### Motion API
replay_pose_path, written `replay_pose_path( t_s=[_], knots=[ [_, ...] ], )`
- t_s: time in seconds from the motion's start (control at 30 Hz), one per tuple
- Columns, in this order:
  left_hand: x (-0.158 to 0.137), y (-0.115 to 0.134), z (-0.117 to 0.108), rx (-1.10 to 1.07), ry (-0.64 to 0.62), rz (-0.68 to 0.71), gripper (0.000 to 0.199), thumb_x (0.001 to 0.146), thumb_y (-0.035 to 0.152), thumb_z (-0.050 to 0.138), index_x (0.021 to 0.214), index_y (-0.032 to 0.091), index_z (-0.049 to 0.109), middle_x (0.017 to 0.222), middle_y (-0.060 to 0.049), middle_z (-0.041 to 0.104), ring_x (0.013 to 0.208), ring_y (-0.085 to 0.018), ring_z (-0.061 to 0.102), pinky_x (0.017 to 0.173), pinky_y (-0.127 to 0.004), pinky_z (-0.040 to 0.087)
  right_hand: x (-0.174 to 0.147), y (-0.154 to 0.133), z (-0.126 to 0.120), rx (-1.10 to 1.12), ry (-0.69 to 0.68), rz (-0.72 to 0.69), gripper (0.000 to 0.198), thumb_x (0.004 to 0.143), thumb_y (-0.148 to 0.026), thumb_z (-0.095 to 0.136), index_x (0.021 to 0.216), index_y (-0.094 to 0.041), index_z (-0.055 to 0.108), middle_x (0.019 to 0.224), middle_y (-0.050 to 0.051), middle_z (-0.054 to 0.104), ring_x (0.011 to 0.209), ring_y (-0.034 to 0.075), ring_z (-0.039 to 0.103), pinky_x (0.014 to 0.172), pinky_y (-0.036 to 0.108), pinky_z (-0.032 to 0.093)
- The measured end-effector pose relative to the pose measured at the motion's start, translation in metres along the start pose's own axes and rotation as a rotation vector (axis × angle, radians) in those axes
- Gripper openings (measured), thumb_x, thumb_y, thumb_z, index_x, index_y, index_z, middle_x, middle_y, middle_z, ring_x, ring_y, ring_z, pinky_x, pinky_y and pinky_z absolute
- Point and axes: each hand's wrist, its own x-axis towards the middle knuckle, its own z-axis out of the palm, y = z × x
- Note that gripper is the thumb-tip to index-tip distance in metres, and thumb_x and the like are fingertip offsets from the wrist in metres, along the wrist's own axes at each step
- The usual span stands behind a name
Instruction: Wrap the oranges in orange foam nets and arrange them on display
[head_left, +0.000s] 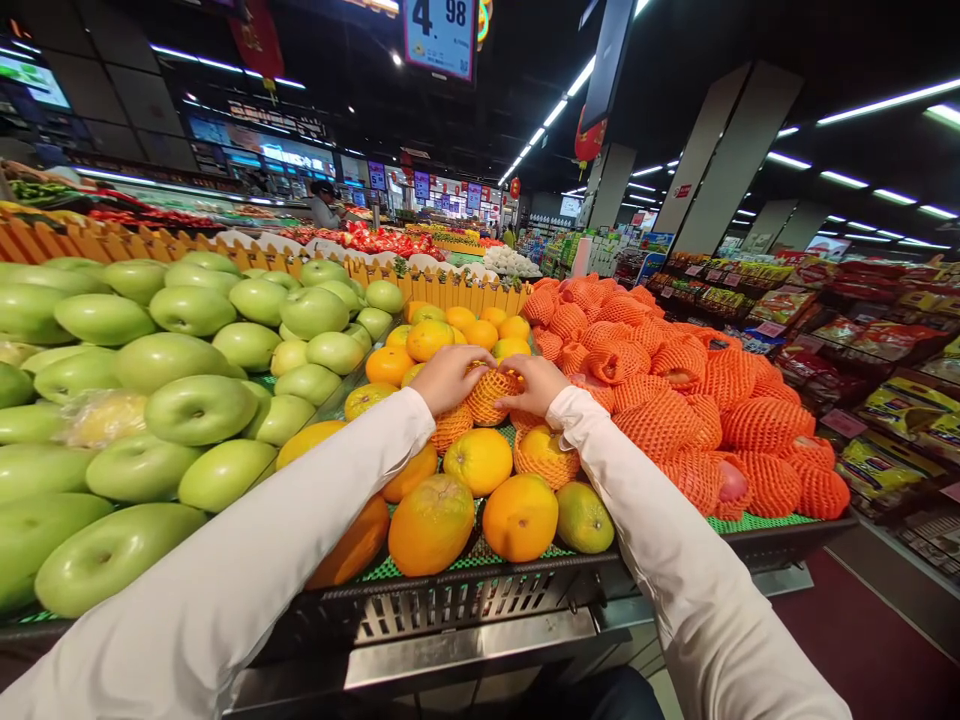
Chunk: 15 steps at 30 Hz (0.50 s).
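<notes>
Gripping from both sides, the left hand (pixel 448 378) and the right hand (pixel 534 383) meet at the middle of the frame around one orange in a foam net sleeve (pixel 491 395), fingers curled onto the mesh, the left on its left flank and the right on its right. That fruit sits among the loose oranges (pixel 480 460) heaped on green matting at lower center, some bare and two more netted just below the hands. White sleeves (pixel 247 590) run in from the bottom corners. Filling the left of the frame is a bank of green apples (pixel 199 408), and to the right of center lies a pile of fruit in orange nets (pixel 720 420). A yellow picket divider (pixel 450 290) stands behind the oranges, and a price sign (pixel 440 35) reading 4.98 hangs at top center.
</notes>
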Motion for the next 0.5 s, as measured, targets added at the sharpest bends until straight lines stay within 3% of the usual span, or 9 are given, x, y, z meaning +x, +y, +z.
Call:
replay_pose_path(
  t_s=[0.13,0.27,0.4,0.5],
  knots=[
    [0.004,-0.001,0.006,0.062,-0.014,-0.084,0.024,0.092,0.021,0.052,0.105,0.014,0.071,0.111,-0.009,0.074,0.107,-0.026,0.067,0.099,-0.038,0.049,-0.008,0.000,-0.004,0.004,0.052,0.062,0.083,0.073,-0.043,0.082,0.145,-0.021,0.048,0.133,0.007,0.045,0.120,0.007,0.048,0.114,0.021,0.043],
    [0.002,-0.004,0.010,0.178,-0.108,-0.174,0.025,0.090,0.021,0.053,0.107,0.012,0.069,0.113,-0.012,0.072,0.109,-0.029,0.067,0.098,-0.040,0.050,-0.021,0.001,-0.012,-0.094,-0.028,0.221,0.098,0.066,-0.058,0.084,0.148,-0.023,0.044,0.134,0.009,0.043,0.127,0.018,0.047,0.116,0.034,0.043],
    [0.000,0.003,0.010,0.293,-0.236,-0.297,0.049,0.094,0.039,0.048,0.135,0.014,0.058,0.126,-0.016,0.068,0.115,-0.036,0.065,0.096,-0.047,0.051,-0.024,0.005,-0.015,-0.147,-0.168,0.298,0.101,0.066,-0.058,0.084,0.151,-0.024,0.040,0.135,0.011,0.043,0.129,0.022,0.048,0.118,0.039,0.042],
    [-0.001,0.010,0.009,0.353,-0.389,-0.325,0.067,0.088,0.050,0.054,0.146,0.018,0.049,0.136,-0.016,0.063,0.122,-0.038,0.062,0.096,-0.048,0.051,-0.021,0.007,-0.015,-0.152,-0.212,0.310,0.095,0.070,-0.054,0.083,0.150,-0.025,0.041,0.134,0.010,0.046,0.129,0.021,0.049,0.119,0.040,0.042]
  ],
)
